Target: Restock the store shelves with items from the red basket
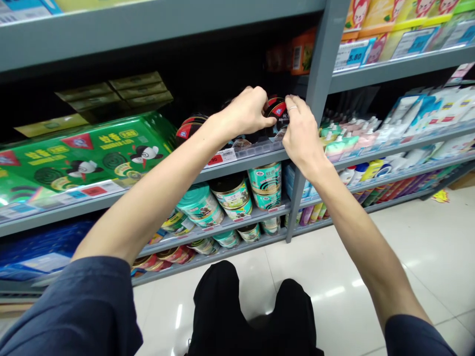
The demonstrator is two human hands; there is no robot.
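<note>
On the middle shelf stands a round black mosquito coil tin (277, 110) with red and gold on its upper edge. My left hand (249, 111) is at its left side, thumb against the front and the other fingers curled, partly hidden. From the right, my right hand (302, 131), with a ring on one finger, has its fingertips over the tin's upper right edge. The two hands grip the tin between them at the shelf's front. Another black and red tin (189, 127) sits to the left, partly behind my left forearm.
Green mosquito coil boxes (92, 153) fill the left of this shelf. Turquoise tins (265, 180) stand on the shelf below. A grey upright post (315, 84) is close to my right hand, with pouches and tubes (411, 116) beyond it. The shelf above (166, 29) overhangs my hands.
</note>
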